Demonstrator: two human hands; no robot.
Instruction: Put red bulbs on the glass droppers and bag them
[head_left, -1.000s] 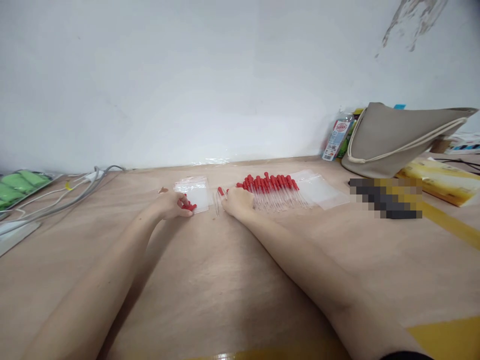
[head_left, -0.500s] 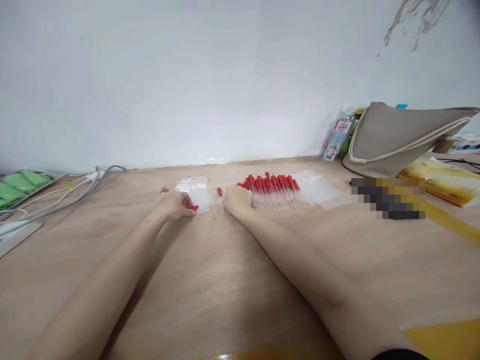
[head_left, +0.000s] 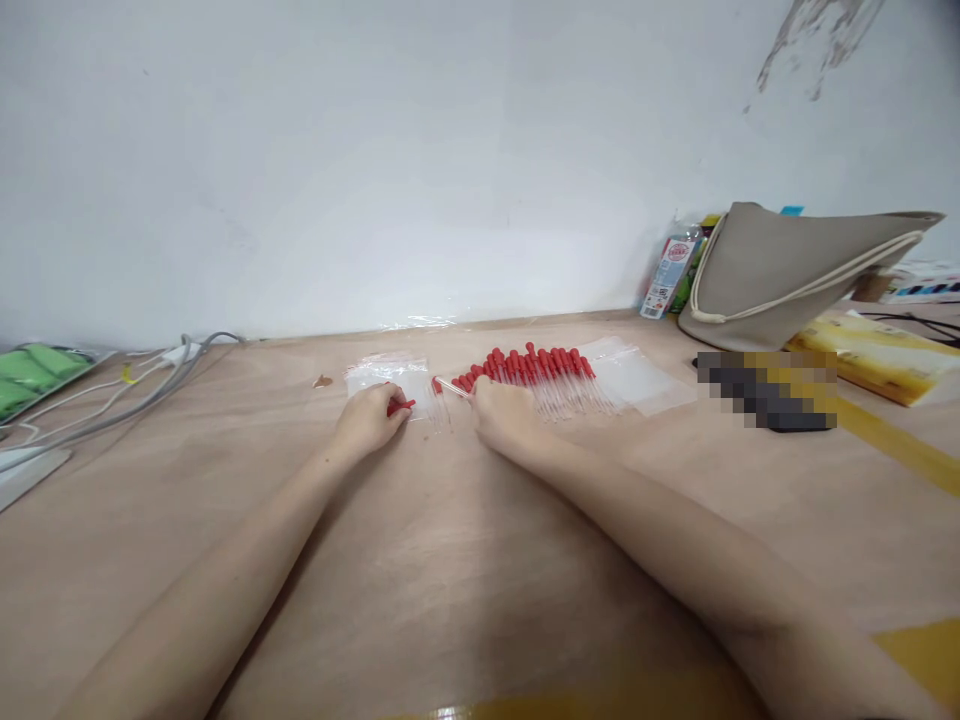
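Note:
A row of clear glass droppers with red bulbs (head_left: 536,372) lies across the far middle of the wooden table. My right hand (head_left: 504,412) rests at the row's left end, fingers curled on a dropper (head_left: 452,386) that points left. My left hand (head_left: 369,418) is closed on red-bulbed droppers (head_left: 400,406), whose red ends stick out to the right. Just beyond it lies a small clear plastic bag (head_left: 386,376). A few loose droppers (head_left: 438,403) lie between my hands.
More clear bags (head_left: 637,375) lie right of the row. A beige tote bag (head_left: 780,270), a bottle (head_left: 666,275) and a yellow package (head_left: 874,352) stand at the far right. Grey cables (head_left: 142,385) and a green pack (head_left: 30,368) are at the far left.
My right hand has drawn one dropper out of the row toward the left. My left hand has shifted a little right, still closed on its droppers.

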